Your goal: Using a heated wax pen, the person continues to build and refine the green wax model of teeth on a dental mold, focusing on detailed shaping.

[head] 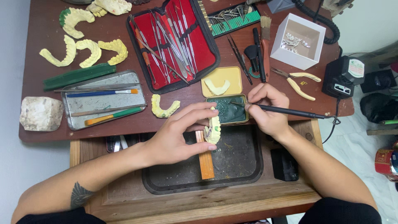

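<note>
Wax pickup step, I reckon: my left hand [176,139] pinches the yellow dental cast [213,130] over the dark tray [166,184], right hand [267,108] grips the black wax pen [286,110], tip in the green wax tin [228,111]; next needs a steady carry to the cast.

I see a pale yellow dental cast [213,132] dabbed with green, above an orange wooden block [206,159]. The small tin [228,110] holds dark green wax; its lid [222,81] is yellow. The instrument case [174,41] is lined red, the counter [41,29] is dark reddish-brown, and the box [299,40] is white.
</note>
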